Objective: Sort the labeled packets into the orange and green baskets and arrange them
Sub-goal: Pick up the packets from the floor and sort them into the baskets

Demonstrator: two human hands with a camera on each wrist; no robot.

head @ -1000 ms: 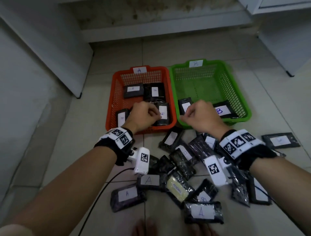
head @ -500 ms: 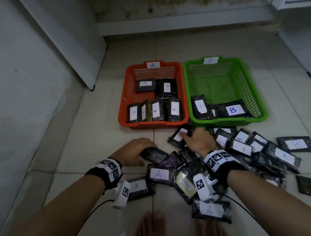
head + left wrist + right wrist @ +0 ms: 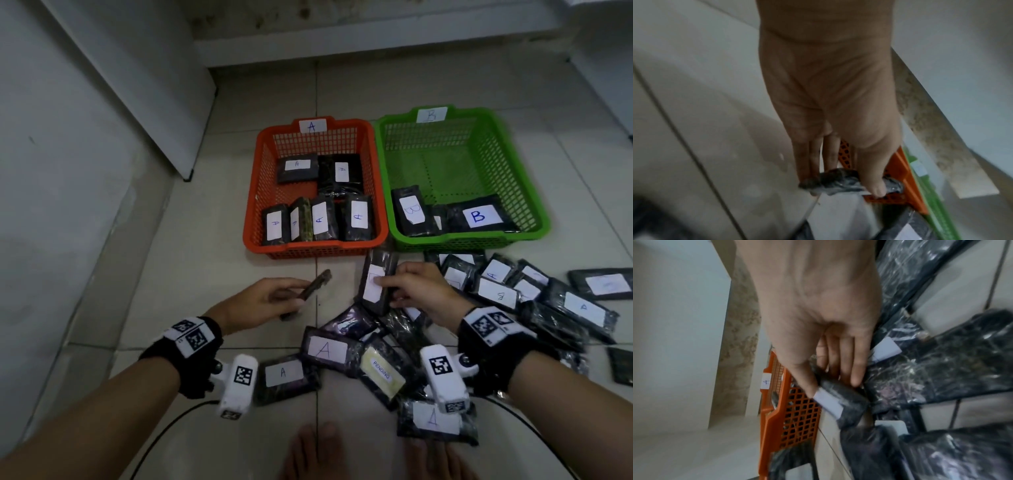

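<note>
My left hand (image 3: pixel 274 298) pinches a dark packet (image 3: pixel 313 289) edge-on above the floor tiles, thumb on top; its label is hidden. The same packet (image 3: pixel 849 182) shows in the left wrist view between thumb and fingers. My right hand (image 3: pixel 414 291) holds another dark packet (image 3: pixel 375 284) with a white label, thumb on the label; the letter is too blurred to read. The right wrist view has that packet (image 3: pixel 838 399) in front of the orange basket. The orange basket (image 3: pixel 251 212), tagged A, holds several A packets. The green basket (image 3: pixel 517 178), tagged B, holds B packets at its near edge.
A heap of labeled dark packets (image 3: pixel 534 298) covers the floor at centre and right; one has a yellow PENDING label (image 3: pixel 382 375). Bare feet (image 3: pixel 315 448) stand at the near edge. A white wall (image 3: pixel 68 137) runs along the left, with bare tiles beside it.
Both hands came back from the baskets to the heap on the floor. Each has since lifted a packet: the left now holds one edge-on, the right holds one by its label.
</note>
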